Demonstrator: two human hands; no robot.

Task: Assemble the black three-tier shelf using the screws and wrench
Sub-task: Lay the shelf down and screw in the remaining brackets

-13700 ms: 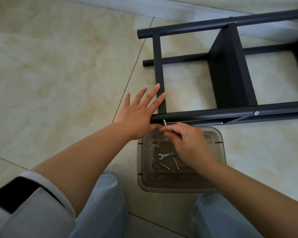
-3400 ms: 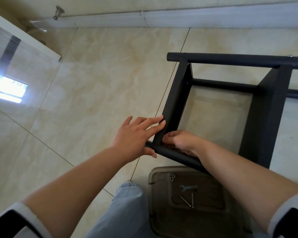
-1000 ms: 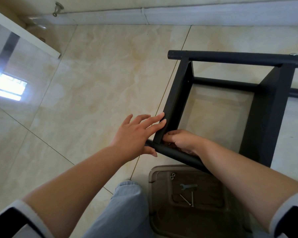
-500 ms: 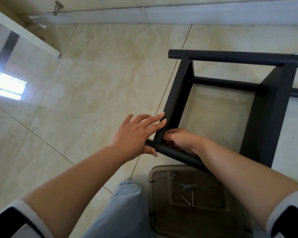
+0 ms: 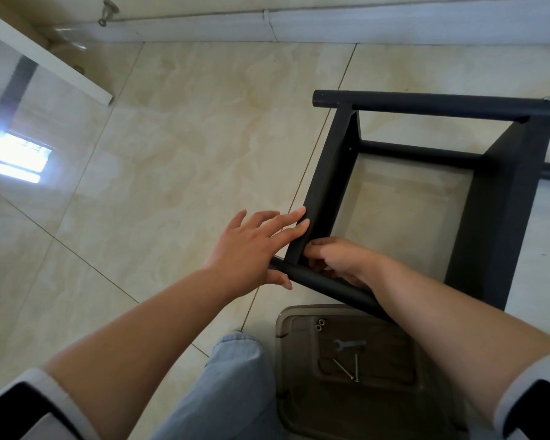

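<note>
A black shelf frame (image 5: 327, 173) lies on its side on a cream tiled floor (image 5: 178, 147), close to a white baseboard (image 5: 394, 25). The person's left hand (image 5: 251, 252) rests against the frame's end panel with its fingers (image 5: 294, 219) straight and spread, the thumb lying on the near round post (image 5: 324, 282). The right hand (image 5: 337, 260) reaches inside the corner where panel and post meet, its fingers curled there; what they pinch cannot be told. Just below the post sits a smoky clear plastic tray (image 5: 286, 369) holding a small wrench (image 5: 348, 344), two long screws (image 5: 351, 368) and two nuts (image 5: 320, 324). A knee in pale jeans (image 5: 232, 376) shows beside the tray.
</note>
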